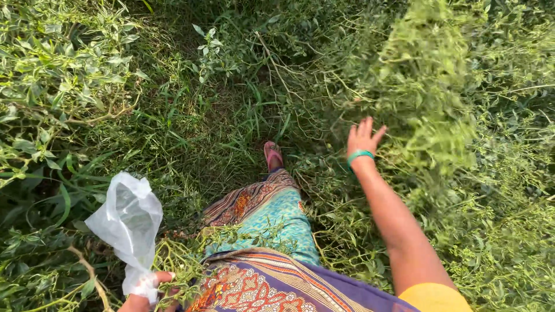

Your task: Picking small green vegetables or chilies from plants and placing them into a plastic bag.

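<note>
- The right hand (362,137) is spread wide, fingers splayed, holding nothing, pressed against the bushy plant (430,98) that lies just to its right and above.
- A teal bangle (359,155) circles that wrist.
- The left hand (147,296), at the bottom edge, is closed around the neck of a clear plastic bag (128,219), which stands up and leftward.
- A pink sandal (273,155) rests on grass (202,133) between the hands.

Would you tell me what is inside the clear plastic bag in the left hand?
The plastic bag hangs puffed and looks empty through its see-through sides. The left hand grips its bunched neck along with green sprigs, so anything inside that neck is hidden.
</note>
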